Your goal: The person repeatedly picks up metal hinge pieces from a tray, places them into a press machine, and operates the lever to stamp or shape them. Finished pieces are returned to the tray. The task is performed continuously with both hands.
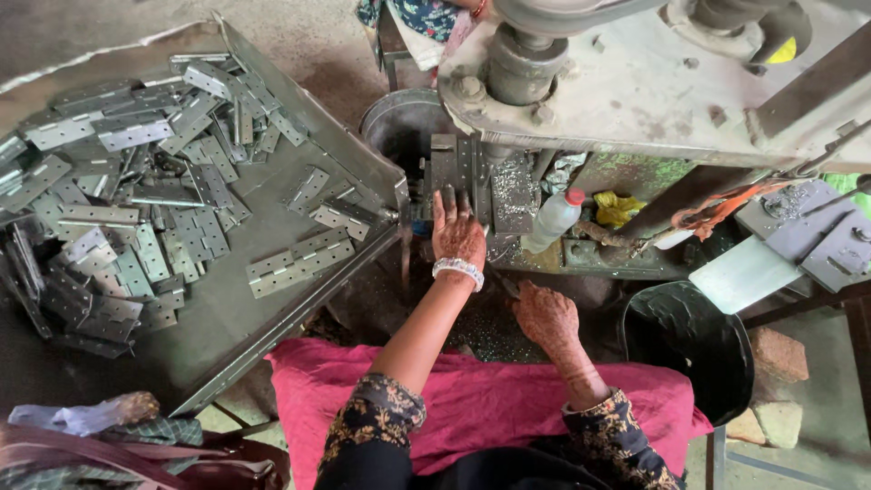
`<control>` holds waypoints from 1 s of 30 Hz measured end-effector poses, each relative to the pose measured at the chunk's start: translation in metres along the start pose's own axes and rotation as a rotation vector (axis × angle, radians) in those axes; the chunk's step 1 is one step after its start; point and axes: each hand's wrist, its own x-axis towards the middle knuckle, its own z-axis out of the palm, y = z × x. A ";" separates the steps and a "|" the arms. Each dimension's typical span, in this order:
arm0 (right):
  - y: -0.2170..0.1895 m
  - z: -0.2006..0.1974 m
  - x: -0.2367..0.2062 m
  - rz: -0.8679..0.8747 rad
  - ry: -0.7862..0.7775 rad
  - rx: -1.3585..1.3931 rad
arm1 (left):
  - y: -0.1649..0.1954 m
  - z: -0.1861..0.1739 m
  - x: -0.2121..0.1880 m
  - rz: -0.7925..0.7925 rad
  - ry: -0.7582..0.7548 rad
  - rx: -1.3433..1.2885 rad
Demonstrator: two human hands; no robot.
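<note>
My left hand (456, 231), with a white beaded bracelet at the wrist, reaches forward and rests flat on a metal hinge plate (451, 169) lying on the bed of a grey press machine (635, 82). My right hand (544, 316) hangs lower, near my lap, fingers curled loosely; I see nothing in it. A pink cloth (472, 399) covers my lap. To the left, a slanted metal tray (227, 318) carries a heap of several grey hinges (118, 200).
A small plastic bottle with a red cap (553, 218) lies by the press bed. A black tub (689, 349) stands at the right, a round metal bucket (399, 122) behind the tray. Another person's patterned clothing (422, 16) shows at the top.
</note>
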 end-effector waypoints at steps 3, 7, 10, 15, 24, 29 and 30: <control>0.000 0.024 -0.019 0.013 0.037 0.036 | 0.002 -0.003 0.003 0.001 0.053 0.045; 0.004 0.049 -0.036 0.202 -0.095 0.215 | 0.001 0.001 0.003 -0.018 0.146 -0.046; 0.008 0.046 -0.029 0.053 -0.024 0.153 | 0.003 0.003 0.008 0.030 -0.020 -0.014; 0.009 0.034 -0.016 0.062 -0.080 0.025 | 0.005 0.001 0.022 -0.064 0.106 -0.108; 0.000 0.025 -0.024 0.081 -0.106 0.187 | 0.002 -0.003 0.012 0.015 -0.106 0.028; 0.001 0.035 -0.022 0.280 -0.238 0.321 | -0.002 0.001 0.009 -0.009 0.011 -0.052; 0.003 0.033 -0.020 0.308 -0.243 0.271 | -0.002 0.001 0.012 -0.016 -0.009 -0.097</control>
